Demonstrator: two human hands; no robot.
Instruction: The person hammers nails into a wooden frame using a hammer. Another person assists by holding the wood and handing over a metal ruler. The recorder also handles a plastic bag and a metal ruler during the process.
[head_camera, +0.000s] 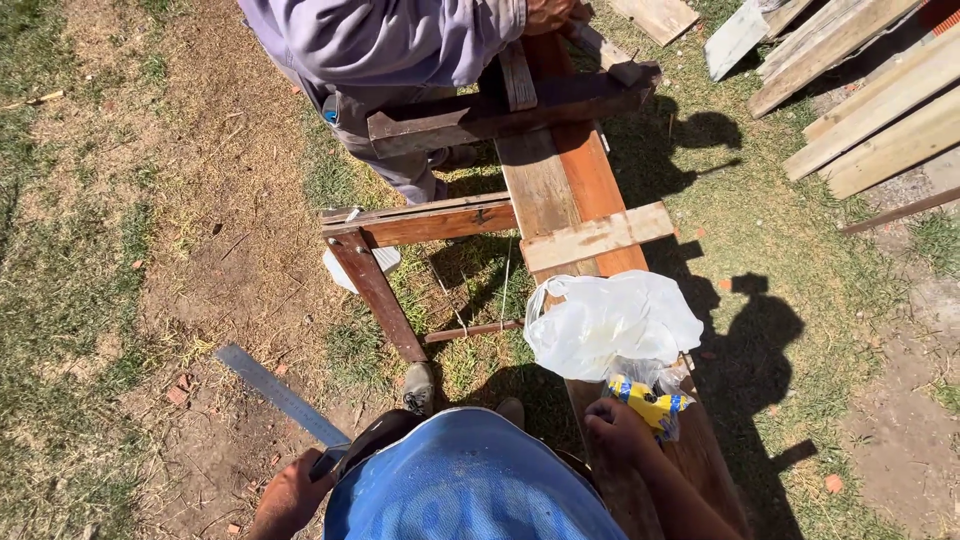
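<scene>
— Views on record?
— One: head camera, worn, facing steeply down and forward over the wearer's own blue-clad front.
— Range?
— Close to the hands at the bottom edge; the plank surface (575, 190) runs away up the frame, grass either side.
— Overlap with another view?
— None; single view.

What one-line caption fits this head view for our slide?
Right hand on a yellow-blue packet beside a white plastic bag on planks; left hand holding a metal ruler.
</scene>
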